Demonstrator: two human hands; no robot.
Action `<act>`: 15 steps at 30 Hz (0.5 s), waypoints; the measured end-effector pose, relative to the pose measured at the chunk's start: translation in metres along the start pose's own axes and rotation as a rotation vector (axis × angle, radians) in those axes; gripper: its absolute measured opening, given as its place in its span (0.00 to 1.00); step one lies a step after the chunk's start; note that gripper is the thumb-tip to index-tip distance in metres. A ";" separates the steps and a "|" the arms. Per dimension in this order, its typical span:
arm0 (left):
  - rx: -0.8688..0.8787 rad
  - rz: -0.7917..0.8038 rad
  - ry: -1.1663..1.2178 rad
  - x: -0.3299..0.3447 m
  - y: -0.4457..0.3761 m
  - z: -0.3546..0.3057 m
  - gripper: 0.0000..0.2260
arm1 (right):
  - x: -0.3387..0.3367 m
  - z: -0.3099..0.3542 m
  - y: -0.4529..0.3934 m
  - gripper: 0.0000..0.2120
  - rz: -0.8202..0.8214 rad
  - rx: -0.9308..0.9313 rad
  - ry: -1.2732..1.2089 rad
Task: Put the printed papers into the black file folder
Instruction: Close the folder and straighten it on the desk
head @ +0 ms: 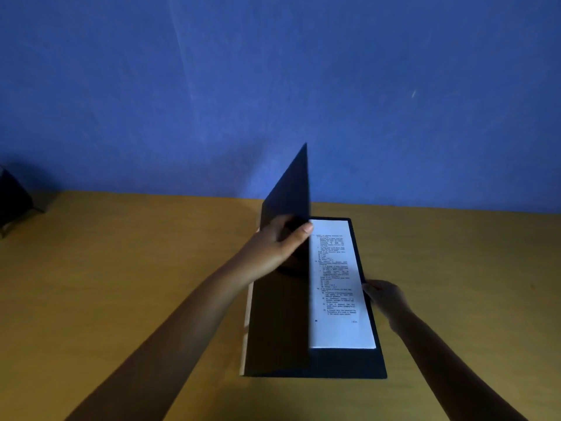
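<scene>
Black file folder (346, 364) lies on the wooden tabletop (121, 284), its back panel flat, its front cover raised near upright. Printed papers (337, 287) rest inside on the back panel — text side up. Right hand (387, 296) pinches the right edge of folder and papers, fingers closed on it. Left hand (280, 243) grips the raised cover's free edge — thumb over its inner face. Beyond: blue wall (273, 86); dark object (13, 199) at far left, unidentifiable.
</scene>
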State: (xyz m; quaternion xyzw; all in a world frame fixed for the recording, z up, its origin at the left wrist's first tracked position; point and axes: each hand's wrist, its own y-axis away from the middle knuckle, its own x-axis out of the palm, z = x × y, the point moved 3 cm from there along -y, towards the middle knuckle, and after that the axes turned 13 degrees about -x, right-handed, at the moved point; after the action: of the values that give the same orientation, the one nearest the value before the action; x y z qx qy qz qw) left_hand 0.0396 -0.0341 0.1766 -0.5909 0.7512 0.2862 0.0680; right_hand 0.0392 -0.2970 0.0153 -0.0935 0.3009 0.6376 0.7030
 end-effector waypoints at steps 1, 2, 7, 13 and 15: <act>-0.005 0.010 -0.039 0.006 -0.002 0.001 0.37 | 0.000 0.000 0.001 0.12 -0.005 -0.002 -0.006; -0.024 0.023 -0.065 0.012 -0.005 0.004 0.40 | -0.001 -0.001 0.001 0.11 -0.004 -0.010 0.000; -0.139 0.010 -0.162 0.025 -0.017 0.048 0.30 | -0.005 -0.013 0.003 0.23 0.002 0.108 -0.232; -0.399 -0.040 -0.358 0.031 -0.020 0.126 0.27 | -0.013 -0.025 0.004 0.14 0.027 0.113 -0.229; -0.488 -0.048 -0.399 0.038 -0.015 0.148 0.27 | -0.011 -0.022 0.005 0.15 0.028 0.064 -0.089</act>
State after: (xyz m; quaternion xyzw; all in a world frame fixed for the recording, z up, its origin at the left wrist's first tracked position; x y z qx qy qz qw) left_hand 0.0078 0.0072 0.0326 -0.5395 0.6180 0.5666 0.0773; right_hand 0.0274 -0.3166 0.0044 -0.0382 0.2910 0.6408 0.7094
